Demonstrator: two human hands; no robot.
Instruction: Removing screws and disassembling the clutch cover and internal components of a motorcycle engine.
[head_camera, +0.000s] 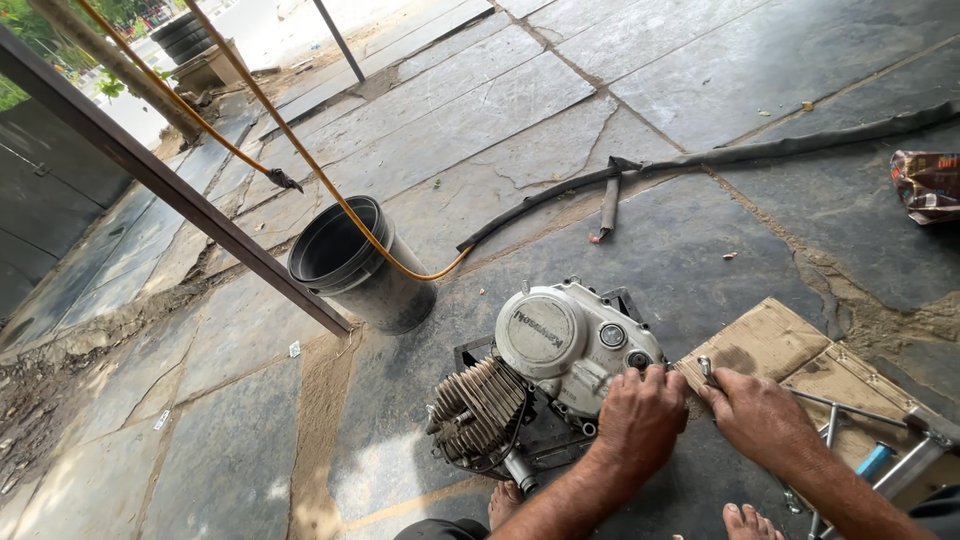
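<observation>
A motorcycle engine (545, 375) is seen on the stone floor (500, 130), just left of both hands. The left hand (642, 415) is laid on its lower right edge, fingers curled against the casing. A small metal tool (708, 372) is pinched in the right hand (760, 412), over a cardboard sheet (770, 345). A silver round cover and grimy cooling fins are shown. The tool's tip is hidden.

Even shaded daylight over my hands and the stone floor (700, 90), harsh overexposed glare from the open yard at upper left, soft faint shadows, dull sheen on the engine cover (560, 335), sharp focus, wide-angle bending at the edges.
</observation>
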